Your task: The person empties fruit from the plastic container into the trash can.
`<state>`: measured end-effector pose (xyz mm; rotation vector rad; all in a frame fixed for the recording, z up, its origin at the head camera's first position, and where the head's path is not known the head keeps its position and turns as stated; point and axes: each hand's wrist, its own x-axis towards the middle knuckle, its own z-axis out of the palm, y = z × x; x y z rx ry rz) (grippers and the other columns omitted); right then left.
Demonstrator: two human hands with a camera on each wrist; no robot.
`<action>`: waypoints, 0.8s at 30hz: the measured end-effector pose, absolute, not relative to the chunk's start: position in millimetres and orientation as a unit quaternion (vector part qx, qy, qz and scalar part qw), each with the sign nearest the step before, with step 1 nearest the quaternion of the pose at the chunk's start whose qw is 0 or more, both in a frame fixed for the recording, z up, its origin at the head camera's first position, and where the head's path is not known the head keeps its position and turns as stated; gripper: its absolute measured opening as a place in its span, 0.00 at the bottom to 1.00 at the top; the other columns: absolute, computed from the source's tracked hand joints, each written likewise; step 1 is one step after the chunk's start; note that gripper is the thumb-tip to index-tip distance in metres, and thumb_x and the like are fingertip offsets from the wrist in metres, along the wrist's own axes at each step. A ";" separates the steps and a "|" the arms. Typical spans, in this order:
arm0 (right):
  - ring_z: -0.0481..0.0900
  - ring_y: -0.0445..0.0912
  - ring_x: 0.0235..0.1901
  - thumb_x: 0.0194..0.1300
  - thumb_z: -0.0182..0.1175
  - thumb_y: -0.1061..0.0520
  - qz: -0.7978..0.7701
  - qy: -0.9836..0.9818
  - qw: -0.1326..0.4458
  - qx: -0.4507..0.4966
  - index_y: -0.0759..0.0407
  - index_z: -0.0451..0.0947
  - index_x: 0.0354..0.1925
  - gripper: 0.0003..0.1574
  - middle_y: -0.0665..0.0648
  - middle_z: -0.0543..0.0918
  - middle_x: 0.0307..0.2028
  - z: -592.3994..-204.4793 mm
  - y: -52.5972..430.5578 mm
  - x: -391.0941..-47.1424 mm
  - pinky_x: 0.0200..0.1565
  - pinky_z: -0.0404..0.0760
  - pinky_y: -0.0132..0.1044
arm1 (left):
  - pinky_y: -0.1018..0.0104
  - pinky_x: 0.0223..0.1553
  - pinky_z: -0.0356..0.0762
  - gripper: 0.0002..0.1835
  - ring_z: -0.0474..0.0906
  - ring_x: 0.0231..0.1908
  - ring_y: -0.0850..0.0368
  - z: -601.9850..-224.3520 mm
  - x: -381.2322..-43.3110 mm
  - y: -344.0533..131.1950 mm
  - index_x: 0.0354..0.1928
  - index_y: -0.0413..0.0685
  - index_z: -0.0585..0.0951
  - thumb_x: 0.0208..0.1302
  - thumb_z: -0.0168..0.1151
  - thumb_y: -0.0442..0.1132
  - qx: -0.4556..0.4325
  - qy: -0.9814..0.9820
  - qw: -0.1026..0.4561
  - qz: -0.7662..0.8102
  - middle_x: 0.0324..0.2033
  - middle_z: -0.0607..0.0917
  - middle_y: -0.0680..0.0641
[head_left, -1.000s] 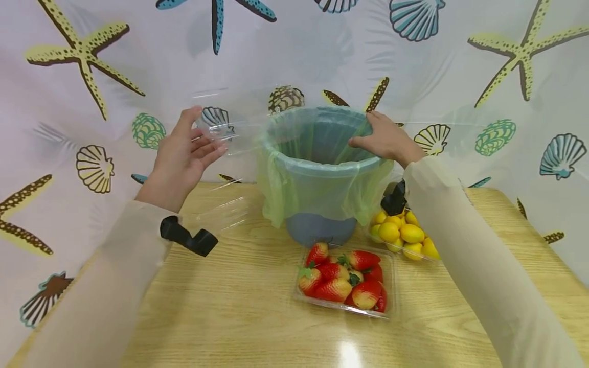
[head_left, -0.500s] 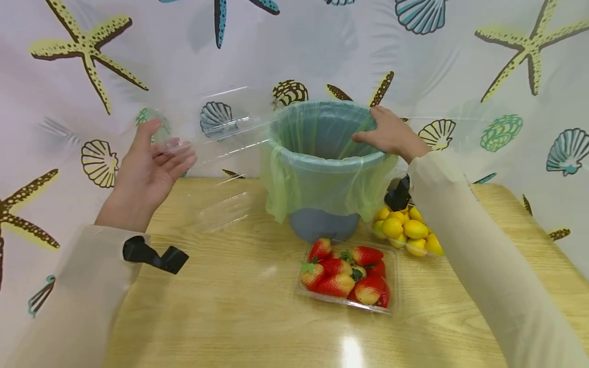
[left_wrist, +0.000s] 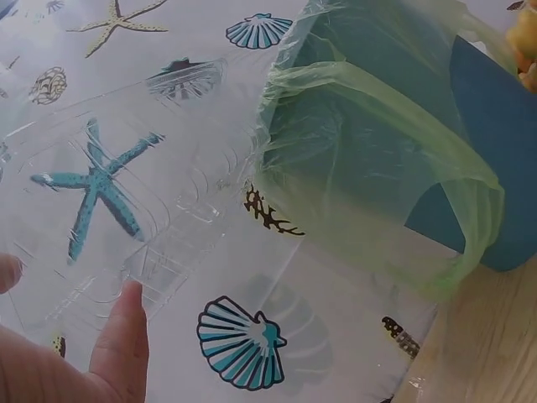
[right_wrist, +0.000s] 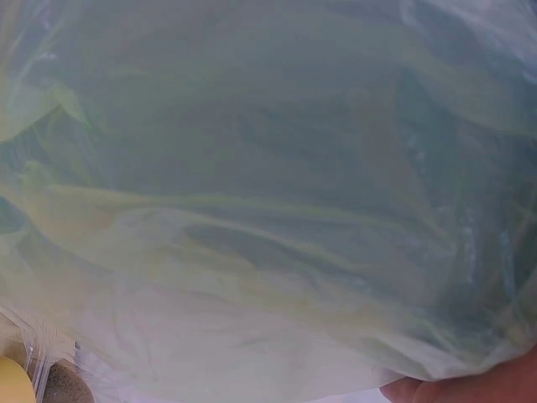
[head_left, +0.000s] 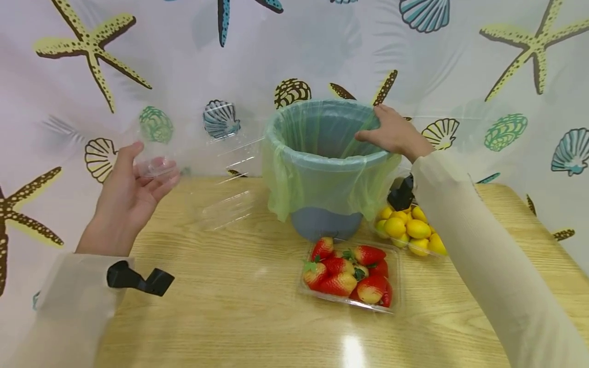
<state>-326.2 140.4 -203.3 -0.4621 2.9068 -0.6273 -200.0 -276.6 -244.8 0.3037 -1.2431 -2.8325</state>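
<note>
My left hand [head_left: 133,189] holds a clear plastic container [left_wrist: 159,193] by its edge, thumb on top and fingers below. The container is see-through, so its outline is faint in the head view. To its right stands a blue trash bin [head_left: 324,225] lined with a pale green bag [head_left: 322,186], which is folded over the rim and hangs down outside. My right hand [head_left: 398,134] grips the bin's right rim through the bag, thumb on the inner side. Its other fingers are partly hidden behind the rim. In the right wrist view, the bag [right_wrist: 252,277] fills most of the picture.
A clear tray of strawberries [head_left: 347,273] sits in front of the bin. Yellow lemon-like fruits [head_left: 409,227] lie in another clear tray to the right, partly behind my right forearm. More clear plastic glints [head_left: 227,209] left of the bin. A shell-patterned curtain [head_left: 184,61] stands behind the wooden table [head_left: 230,306].
My left hand has moved left and down with the clear container, away from the bin. My right hand stays on the rim. The view has shifted slightly.
</note>
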 end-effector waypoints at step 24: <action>0.34 0.58 0.75 0.69 0.46 0.40 -0.214 0.962 0.066 -0.153 0.64 0.32 0.75 0.52 0.64 0.33 0.75 -204.0 142.5 -326.7 0.72 0.43 0.57 | 0.62 0.38 0.84 0.16 0.86 0.34 0.53 -313.0 -174.3 -277.9 0.31 0.37 0.79 0.72 0.50 0.42 0.057 -0.405 -0.015 -0.912 0.27 0.85 0.44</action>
